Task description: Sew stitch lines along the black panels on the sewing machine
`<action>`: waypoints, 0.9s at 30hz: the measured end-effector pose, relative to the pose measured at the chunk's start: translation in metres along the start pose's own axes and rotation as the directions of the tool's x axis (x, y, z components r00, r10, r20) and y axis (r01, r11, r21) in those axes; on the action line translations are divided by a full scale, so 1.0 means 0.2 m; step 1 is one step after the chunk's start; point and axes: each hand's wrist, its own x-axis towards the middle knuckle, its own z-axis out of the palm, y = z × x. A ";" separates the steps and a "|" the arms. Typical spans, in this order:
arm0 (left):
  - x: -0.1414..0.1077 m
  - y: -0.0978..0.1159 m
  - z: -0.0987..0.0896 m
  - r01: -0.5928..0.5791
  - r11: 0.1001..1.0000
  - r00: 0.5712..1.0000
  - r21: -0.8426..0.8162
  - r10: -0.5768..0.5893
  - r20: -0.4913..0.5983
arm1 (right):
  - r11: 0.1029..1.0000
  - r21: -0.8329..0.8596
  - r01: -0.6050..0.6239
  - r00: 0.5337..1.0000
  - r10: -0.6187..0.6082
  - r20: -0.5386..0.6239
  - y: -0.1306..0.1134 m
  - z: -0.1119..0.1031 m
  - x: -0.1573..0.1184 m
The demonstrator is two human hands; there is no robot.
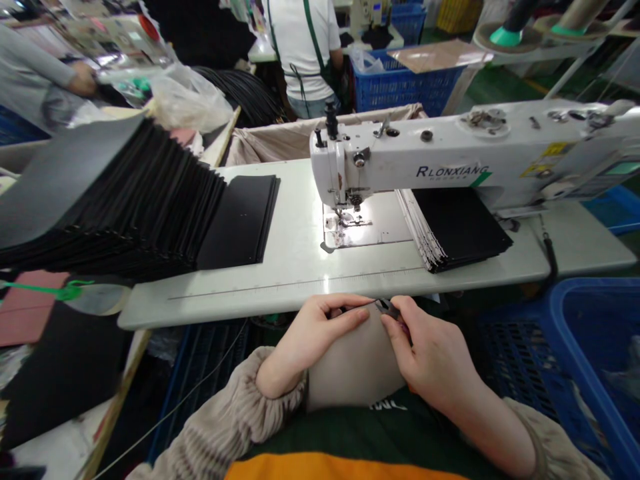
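My left hand (325,327) is closed on the upper edge of a grey-beige panel (350,367), thumb on its near face. The panel lies against my lap and the dark green apron. In my right hand (430,347) is a pair of small thread snips (386,307), mostly hidden by the fingers, with the dark tips at the panel's top edge. Just beyond both hands stands a white sewing machine (400,150), its needle area lit over the metal plate (375,227). Nothing lies under the presser foot.
A tall stack of black panels (165,207) stands on the left of the machine table (295,260), beside a lower black pile (240,220). More black panels (460,227) lie under the machine arm. A blue basket (595,313) is at right. Co-workers (310,53) are behind.
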 end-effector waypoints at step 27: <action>0.02 -0.02 0.00 0.037 0.990 0.999 0.136 -0.042 0.034 | 0.980 -0.063 0.190 0.981 -0.186 0.061 0.10 0.05 0.03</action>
